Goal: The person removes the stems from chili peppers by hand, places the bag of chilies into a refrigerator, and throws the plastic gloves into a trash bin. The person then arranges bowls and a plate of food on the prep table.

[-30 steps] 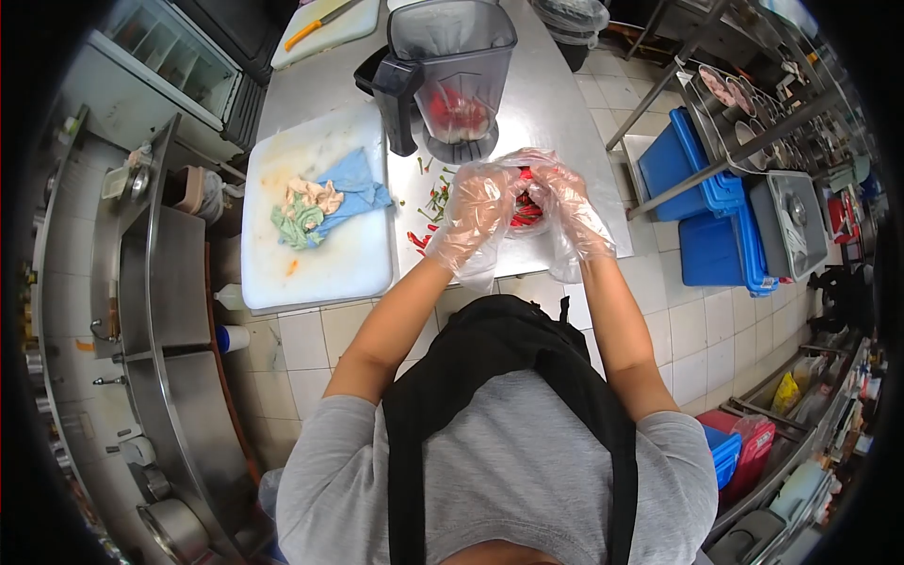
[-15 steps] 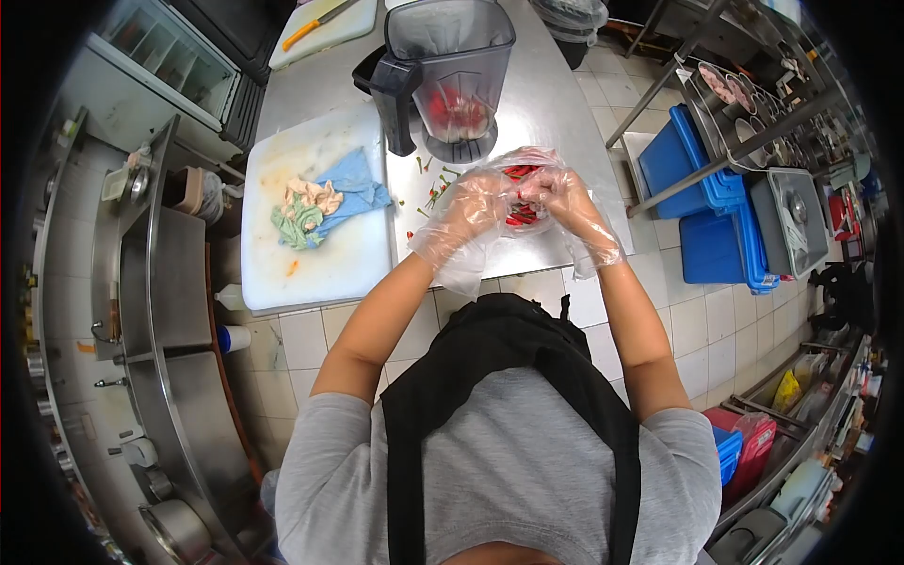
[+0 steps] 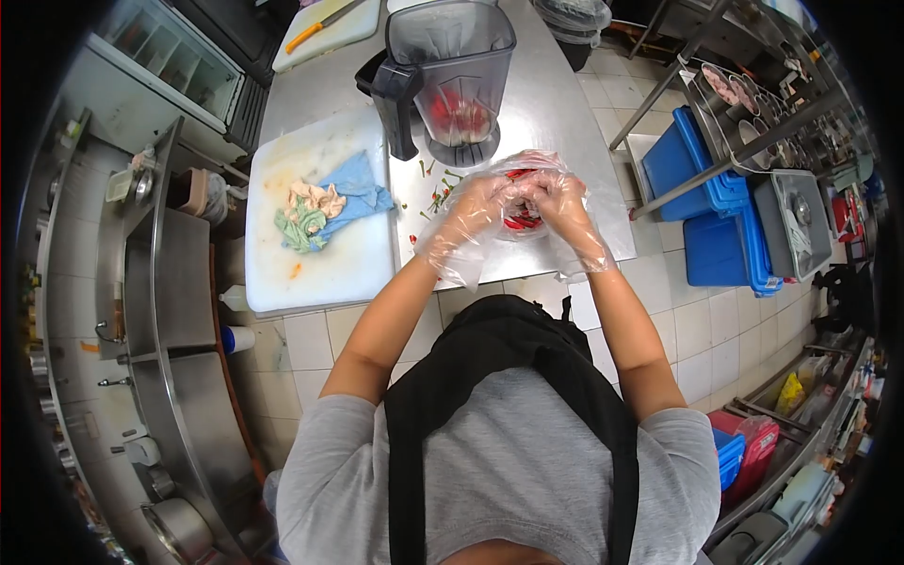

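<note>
Both my hands wear clear plastic gloves and meet over a clear plastic bag (image 3: 539, 160) of red chili peppers (image 3: 522, 220) near the table's front edge. My left hand (image 3: 480, 201) is closed, its fingertips bent in towards the other hand. My right hand (image 3: 563, 200) is closed too, fingers pinched together above the peppers. Whatever lies between the fingertips is too small and hidden to make out. Green chili stems (image 3: 441, 196) are scattered on the steel just left of my left hand. Behind the bag stands a blender jug (image 3: 457, 71) with red pieces inside.
A white cutting board (image 3: 320, 278) to the left carries crumpled blue, green and peach cloths (image 3: 350, 188). Further back, an orange-handled knife (image 3: 306, 36) lies on another board. Blue bins (image 3: 720, 247) stand to the right of the steel table (image 3: 565, 104).
Both hands stay over the bag, their fingers now closer together and the right hand slightly turned inward. The whole view has shifted a little.
</note>
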`<state>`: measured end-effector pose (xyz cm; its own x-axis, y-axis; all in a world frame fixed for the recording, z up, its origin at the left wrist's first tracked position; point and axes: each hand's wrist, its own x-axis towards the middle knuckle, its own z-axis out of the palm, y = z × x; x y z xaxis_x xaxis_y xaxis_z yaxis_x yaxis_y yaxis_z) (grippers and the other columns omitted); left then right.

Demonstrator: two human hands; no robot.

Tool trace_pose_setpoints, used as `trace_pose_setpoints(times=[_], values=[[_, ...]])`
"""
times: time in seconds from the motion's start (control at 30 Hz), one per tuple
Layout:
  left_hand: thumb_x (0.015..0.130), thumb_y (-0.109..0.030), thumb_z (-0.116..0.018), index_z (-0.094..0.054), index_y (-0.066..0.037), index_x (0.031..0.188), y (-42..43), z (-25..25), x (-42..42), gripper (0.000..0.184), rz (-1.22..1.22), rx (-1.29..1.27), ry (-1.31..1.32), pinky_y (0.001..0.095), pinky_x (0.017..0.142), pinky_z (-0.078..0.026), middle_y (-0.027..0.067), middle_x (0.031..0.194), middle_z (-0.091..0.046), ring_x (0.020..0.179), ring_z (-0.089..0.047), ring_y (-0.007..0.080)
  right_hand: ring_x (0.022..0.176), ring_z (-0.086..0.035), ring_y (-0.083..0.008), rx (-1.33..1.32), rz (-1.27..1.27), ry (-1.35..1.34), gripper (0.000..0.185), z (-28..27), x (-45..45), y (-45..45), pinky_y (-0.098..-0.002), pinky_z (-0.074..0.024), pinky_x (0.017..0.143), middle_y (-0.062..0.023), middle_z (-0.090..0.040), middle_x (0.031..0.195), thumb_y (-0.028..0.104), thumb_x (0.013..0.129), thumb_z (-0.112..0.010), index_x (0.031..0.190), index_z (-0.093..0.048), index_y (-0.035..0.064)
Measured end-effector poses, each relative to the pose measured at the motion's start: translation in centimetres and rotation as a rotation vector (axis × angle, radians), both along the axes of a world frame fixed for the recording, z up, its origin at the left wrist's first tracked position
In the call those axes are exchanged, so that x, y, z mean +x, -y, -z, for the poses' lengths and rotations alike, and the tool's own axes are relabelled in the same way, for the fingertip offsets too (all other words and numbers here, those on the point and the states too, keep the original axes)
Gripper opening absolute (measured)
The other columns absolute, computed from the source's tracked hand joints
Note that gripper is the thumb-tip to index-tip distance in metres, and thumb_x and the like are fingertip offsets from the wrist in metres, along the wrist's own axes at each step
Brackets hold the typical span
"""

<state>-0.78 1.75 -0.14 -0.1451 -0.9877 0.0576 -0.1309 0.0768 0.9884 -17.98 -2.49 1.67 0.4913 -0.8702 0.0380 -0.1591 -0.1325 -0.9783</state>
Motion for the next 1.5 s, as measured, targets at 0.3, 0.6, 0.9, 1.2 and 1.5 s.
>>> trace_pose_setpoints(times=[0.3,0.6,0.9,1.2,1.5], values=[[0.088,-0.017,-0.055,-0.061,0.001,0.083,0.2,2.4,1.1,0.02,0.046,0.103,-0.218,0.0264,0.063,-0.042,0.0019,0.073,-0.057,0.067,-0.049,0.0108,0.072,-0.061,-0.0138,-0.012,0.03,0.016,0.011,-0.2,0.3,-1.4,-0.0276,-0.0488,0.069,-0.0094,-0.066,0.078,0.003,0.084,-0.057,0.086,-0.064,-0.0051],[0.088,-0.014,-0.058,-0.059,0.0,0.08,-0.3,0.9,-0.2,0.016,-0.069,0.449,-0.507,0.0242,0.063,-0.04,0.0024,0.074,-0.055,0.066,-0.047,0.0108,0.074,-0.058,-0.0102,0.132,0.029,0.17,0.013,3.4,-0.2,-0.3,-0.0245,-0.0462,0.069,-0.0055,-0.066,0.08,0.01,0.086,-0.061,0.089,-0.065,-0.0019],[0.089,-0.017,-0.058,-0.062,-0.001,0.09,-2.2,-1.9,5.8,0.017,-0.272,0.2,-0.549,0.0257,0.072,-0.044,0.0026,0.081,-0.061,0.074,-0.055,0.0117,0.076,-0.06,-0.0109,0.267,0.045,0.389,0.019,2.2,1.2,-1.1,-0.0244,-0.048,0.068,-0.0038,-0.065,0.083,0.018,0.087,-0.063,0.096,-0.064,0.0015],[0.077,-0.026,-0.066,-0.07,-0.01,0.091,-1.3,2.6,9.2,0.021,-0.315,-0.129,0.839,0.039,0.078,-0.048,0.012,0.094,-0.066,0.085,-0.062,0.0316,0.082,-0.062,-0.0259,-0.78,-0.232,-0.435,0.016,5.4,10.1,-6.8,-0.0388,-0.0486,0.074,-0.0099,-0.066,0.095,0.017,0.081,-0.061,0.094,-0.068,0.0101],[0.079,-0.02,-0.061,-0.069,-0.012,0.086,-0.8,4.2,9.8,0.013,-0.492,-0.528,0.8,0.0414,0.074,-0.046,0.0087,0.087,-0.066,0.084,-0.061,0.0278,0.067,-0.064,-0.0248,-0.606,0.09,-0.169,0.012,3.2,1.2,-0.3,-0.0351,-0.0497,0.066,-0.013,-0.065,0.074,0.003,0.073,-0.06,0.083,-0.067,0.0022]])
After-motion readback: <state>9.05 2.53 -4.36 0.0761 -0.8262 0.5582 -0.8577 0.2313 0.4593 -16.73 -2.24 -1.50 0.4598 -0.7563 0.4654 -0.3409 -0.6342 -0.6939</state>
